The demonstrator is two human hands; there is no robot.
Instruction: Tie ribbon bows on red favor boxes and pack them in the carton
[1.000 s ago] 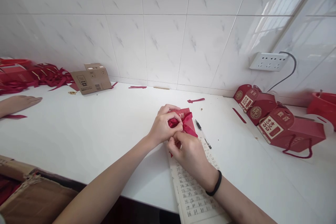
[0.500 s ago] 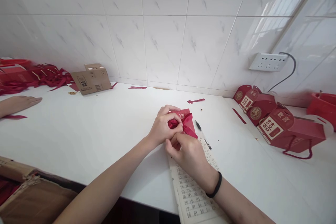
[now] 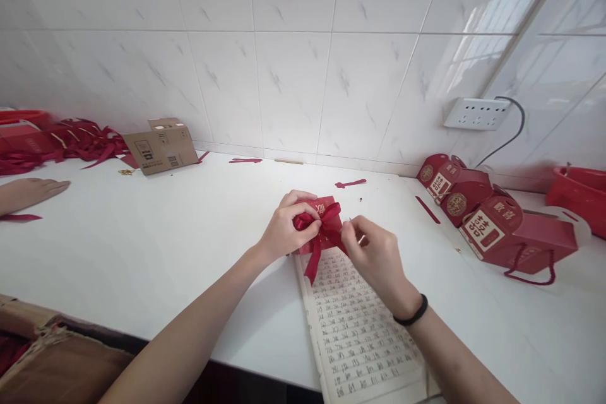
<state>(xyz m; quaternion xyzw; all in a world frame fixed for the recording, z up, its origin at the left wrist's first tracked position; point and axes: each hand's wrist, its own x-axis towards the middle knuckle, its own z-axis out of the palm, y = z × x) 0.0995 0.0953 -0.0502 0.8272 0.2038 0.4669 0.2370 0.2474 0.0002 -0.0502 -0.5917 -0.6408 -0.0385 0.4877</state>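
A small red gift box [image 3: 322, 207] with gold lettering lies on the white counter [image 3: 165, 233] in the middle of the view. A dark red ribbon bow [image 3: 326, 225] is tied across it, with one tail hanging toward me. My left hand [image 3: 283, 229] pinches the bow's left loop. My right hand [image 3: 374, 255] pinches the right side of the ribbon. Both hands rest over the top of a lined sheet of handwriting [image 3: 360, 328].
Several finished red boxes with cord handles [image 3: 492, 221] stand at the right, a red basin [image 3: 580, 192] beyond them. A flattened cardboard box [image 3: 162, 146] and a heap of red ribbons [image 3: 71, 142] lie at the back left. Another person's hand [image 3: 28, 192] rests at the left edge. A wall socket [image 3: 476, 113] is on the tiles.
My right hand has moved from below the bow out to its right side, pulling the ribbon. The bow's loops and a hanging tail now show. The view shifted slightly left.
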